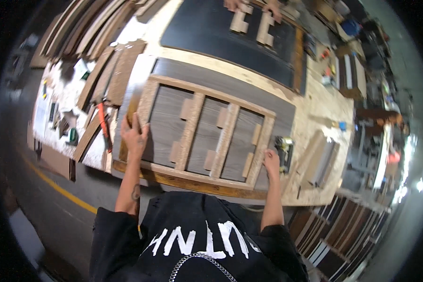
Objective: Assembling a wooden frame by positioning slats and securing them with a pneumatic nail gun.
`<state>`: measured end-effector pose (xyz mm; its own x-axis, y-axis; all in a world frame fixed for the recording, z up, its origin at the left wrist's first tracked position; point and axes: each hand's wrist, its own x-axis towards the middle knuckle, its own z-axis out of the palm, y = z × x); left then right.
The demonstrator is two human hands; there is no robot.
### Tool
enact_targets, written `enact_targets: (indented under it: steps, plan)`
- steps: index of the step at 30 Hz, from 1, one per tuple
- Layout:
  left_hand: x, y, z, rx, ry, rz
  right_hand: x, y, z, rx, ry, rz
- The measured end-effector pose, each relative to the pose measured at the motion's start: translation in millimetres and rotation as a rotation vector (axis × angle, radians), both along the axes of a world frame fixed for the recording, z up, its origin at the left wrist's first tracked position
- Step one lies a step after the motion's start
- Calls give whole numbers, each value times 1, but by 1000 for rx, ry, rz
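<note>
The pale wooden ladder-like frame (226, 140) is lying flat on a grey wood-grain panel (221, 84), directly in front of my torso on the workbench (315, 113). Its long axis is running left to right across me, slanting so that the right end is sitting lower in view; two inner crossbars are running across the short way, dividing it into three openings. The frame is showing a speckled tan surface and squared corners; six small tan blocks (187, 109) are sitting along the bars, two per opening. My left hand (135, 137) is resting at the left end, fingers spreading. My right hand (271, 162) is curling at the right end bar; whether it is pinching, I cannot tell. A dark-and-metal tool (284, 152) is lying just beside it.
</note>
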<state>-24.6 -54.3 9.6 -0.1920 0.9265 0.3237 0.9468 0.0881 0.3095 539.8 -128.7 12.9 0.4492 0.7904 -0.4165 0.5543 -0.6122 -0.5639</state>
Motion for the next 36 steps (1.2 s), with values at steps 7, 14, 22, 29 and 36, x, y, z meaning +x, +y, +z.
enact_targets:
  steps: [7,14,22,29,36]
  plan:
    - [-1,-22,-4,-79,103,16,-11,-17,51,42,621,-350]
    - [17,-30,-10,-116,-131,77,-26,-24,37,231,403,-171]
    - [31,-20,-7,-132,-154,81,-47,-10,28,64,-392,39]
    - [18,-10,-1,-265,-39,71,-46,-1,47,-58,-375,161]
    - [22,-8,20,-391,-24,69,-36,-2,38,-111,-349,164]
